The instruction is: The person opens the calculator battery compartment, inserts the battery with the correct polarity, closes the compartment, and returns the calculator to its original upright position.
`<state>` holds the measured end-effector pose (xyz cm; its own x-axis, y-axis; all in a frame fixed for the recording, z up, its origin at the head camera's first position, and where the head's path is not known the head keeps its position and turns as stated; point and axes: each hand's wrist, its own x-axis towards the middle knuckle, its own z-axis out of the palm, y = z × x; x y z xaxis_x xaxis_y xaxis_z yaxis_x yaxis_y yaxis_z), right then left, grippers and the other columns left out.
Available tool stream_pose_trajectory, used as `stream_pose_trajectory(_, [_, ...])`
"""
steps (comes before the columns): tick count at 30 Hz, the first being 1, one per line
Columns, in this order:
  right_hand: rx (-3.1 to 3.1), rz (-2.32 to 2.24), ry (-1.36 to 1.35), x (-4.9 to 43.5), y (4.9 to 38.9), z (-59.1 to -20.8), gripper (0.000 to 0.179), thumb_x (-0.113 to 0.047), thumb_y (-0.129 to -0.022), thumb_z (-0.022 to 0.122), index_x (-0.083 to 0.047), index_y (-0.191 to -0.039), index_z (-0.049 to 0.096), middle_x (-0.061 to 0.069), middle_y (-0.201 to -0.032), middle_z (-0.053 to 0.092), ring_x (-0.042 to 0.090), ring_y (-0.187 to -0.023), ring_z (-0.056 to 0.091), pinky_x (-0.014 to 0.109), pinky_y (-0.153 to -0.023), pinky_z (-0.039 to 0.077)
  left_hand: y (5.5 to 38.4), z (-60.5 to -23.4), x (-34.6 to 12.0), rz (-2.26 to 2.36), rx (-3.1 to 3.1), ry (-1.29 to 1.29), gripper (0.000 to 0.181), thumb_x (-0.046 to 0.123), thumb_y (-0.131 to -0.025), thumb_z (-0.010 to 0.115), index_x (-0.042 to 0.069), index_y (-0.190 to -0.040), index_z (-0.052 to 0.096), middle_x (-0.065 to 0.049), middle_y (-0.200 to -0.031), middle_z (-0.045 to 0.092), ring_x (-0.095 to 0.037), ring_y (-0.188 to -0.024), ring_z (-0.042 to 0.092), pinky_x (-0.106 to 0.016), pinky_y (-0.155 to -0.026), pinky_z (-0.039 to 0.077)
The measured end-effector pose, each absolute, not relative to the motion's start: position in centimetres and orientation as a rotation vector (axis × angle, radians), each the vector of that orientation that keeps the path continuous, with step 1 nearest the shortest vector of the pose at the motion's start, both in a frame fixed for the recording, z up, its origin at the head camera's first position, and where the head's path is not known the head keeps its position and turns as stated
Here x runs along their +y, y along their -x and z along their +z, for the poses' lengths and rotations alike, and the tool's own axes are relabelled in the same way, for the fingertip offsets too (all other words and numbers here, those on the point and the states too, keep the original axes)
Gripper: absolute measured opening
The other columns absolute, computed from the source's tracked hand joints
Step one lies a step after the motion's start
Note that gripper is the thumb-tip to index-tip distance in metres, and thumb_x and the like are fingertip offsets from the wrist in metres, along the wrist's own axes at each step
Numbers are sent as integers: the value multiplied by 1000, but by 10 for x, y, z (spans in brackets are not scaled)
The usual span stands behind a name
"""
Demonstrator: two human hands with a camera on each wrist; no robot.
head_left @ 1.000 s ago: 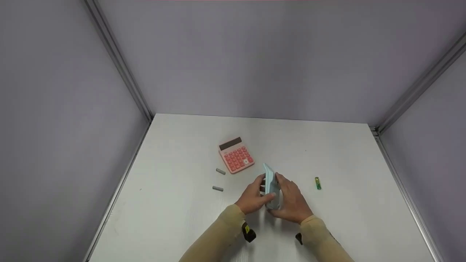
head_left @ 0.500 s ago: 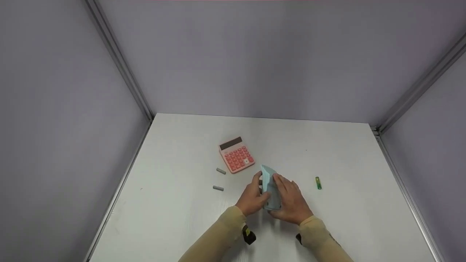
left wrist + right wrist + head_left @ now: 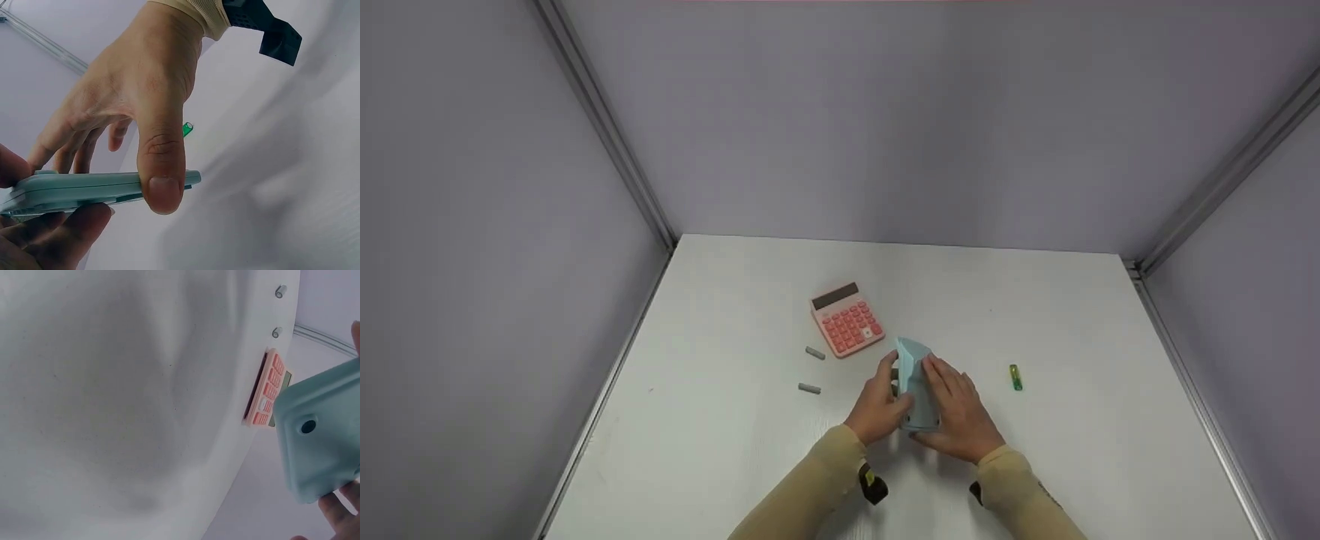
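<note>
Both hands hold a light blue calculator (image 3: 921, 409) on edge above the front middle of the table. Its back, with a dark round spot, shows in the right wrist view (image 3: 326, 450); its key side is hidden. My left hand (image 3: 876, 411) grips the left side, thumb on the near face and fingers behind. The right hand (image 3: 966, 418) holds the right side, its fingers along the back and its thumb low at the near end. In the left wrist view the right thumb (image 3: 163, 169) presses over the calculator's thin edge (image 3: 95, 183).
A pink calculator (image 3: 847, 321) lies keys up beyond the hands, to the left. Two grey batteries, one farther (image 3: 815, 352) and one nearer (image 3: 809, 388), lie left of the hands. To the right lies a green battery (image 3: 1015, 377). Grey walls (image 3: 885, 120) surround the white table (image 3: 720, 450).
The light blue calculator has turned from nearly edge-on so that more of its back faces the head camera. Both hands keep their hold and have shifted slightly left.
</note>
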<state>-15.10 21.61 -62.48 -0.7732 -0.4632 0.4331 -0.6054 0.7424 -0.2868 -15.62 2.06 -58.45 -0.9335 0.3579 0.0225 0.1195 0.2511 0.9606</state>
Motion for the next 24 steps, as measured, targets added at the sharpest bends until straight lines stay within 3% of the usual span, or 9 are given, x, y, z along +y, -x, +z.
stream_pose_trajectory(6, [-2651,662,-801,222,152,-624,122,-56,-63,83,-10,-154,18,7,-158,22,26,-141,28,59,-107,30,157,-586,18,1797,2284,-421,70,12,-93,54,14,-152,16,-13,-135,53,-22,-117,58,-39,-88,53])
stream_pose_trajectory(13, [-2805,799,-576,239,152,-622,121,-71,-67,71,-18,-156,8,11,-158,21,30,-142,27,56,-111,27,157,-588,14,1926,2182,-368,70,9,-92,55,19,-151,19,-11,-142,48,-28,-124,52,-51,-99,45])
stream_pose_trajectory(18, [-2901,1014,-419,248,152,-622,122,-72,-66,70,-25,-156,3,8,-158,22,34,-140,30,55,-111,28,156,-588,11,1996,2079,-337,69,8,-92,53,21,-151,20,-9,-143,46,-28,-126,50,-51,-101,43])
stream_pose_trajectory(24, [-2908,1128,-380,250,152,-623,120,-69,-67,72,-24,-156,6,0,-158,24,27,-141,30,52,-112,28,156,-590,8,2068,1986,-317,71,8,-93,52,22,-153,17,-9,-144,45,-25,-125,51,-48,-101,44])
